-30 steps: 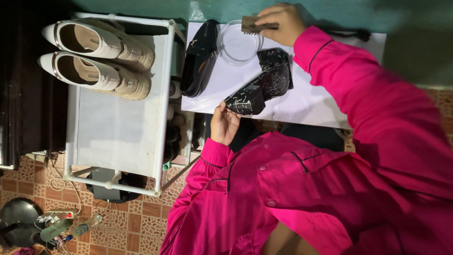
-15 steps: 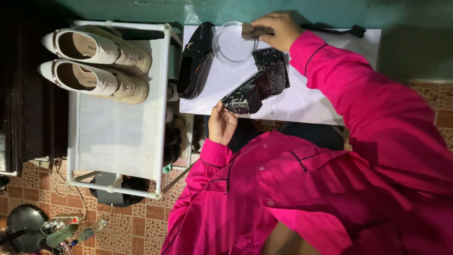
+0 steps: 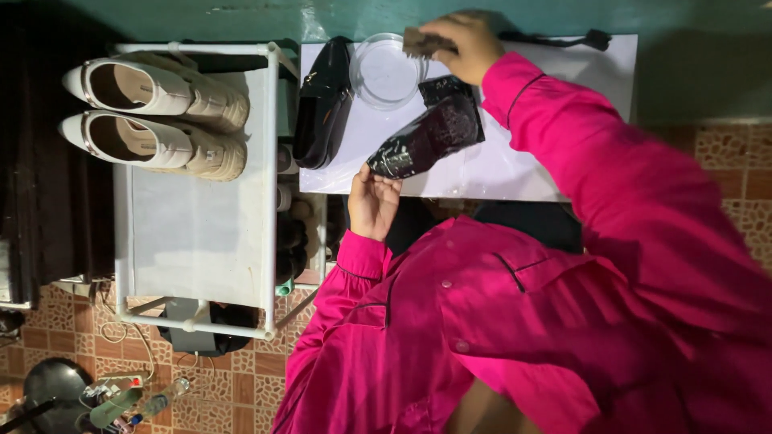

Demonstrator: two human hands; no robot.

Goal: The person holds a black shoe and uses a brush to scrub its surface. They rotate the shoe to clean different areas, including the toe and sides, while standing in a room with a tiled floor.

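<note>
A glossy black shoe lies on its side on the white table. My left hand grips its end at the table's near edge. My right hand is shut on a small brown pad, held at the rim of a clear round dish at the back of the table. My pink sleeve runs across the table's right part. A second black shoe lies at the table's left edge, untouched.
A white shoe rack stands left of the table with a pair of cream shoes on top and more shoes below. A dark cable lies along the table's back edge. Bottles and a dark round object sit on the tiled floor.
My right hand with the brown pad has stayed by the dish, shifting only slightly. My left hand keeps its hold on the black shoe. The view has drifted a little.
</note>
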